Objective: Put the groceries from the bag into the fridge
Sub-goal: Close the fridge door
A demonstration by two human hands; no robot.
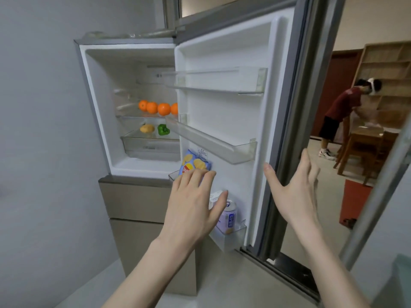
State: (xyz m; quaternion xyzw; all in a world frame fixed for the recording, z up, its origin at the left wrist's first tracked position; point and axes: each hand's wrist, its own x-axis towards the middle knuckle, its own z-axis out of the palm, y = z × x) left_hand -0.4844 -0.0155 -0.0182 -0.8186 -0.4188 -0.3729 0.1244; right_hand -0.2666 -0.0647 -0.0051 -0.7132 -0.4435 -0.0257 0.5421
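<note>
Hands [193,196] before shelved chips bag [195,164]

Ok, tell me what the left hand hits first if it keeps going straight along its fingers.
Probably the chip bag in the bottom door bin: the left hand's fingertips already overlap its lower edge, though depth is unclear.

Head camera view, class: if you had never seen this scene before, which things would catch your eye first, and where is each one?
The row of oranges glows on the glass shelf inside the open fridge, above a potato and a green pepper. In the lowest door bin, a blue chip bag stands behind the open left hand, beside a pale can. The open right hand hovers by the door's edge.
</note>
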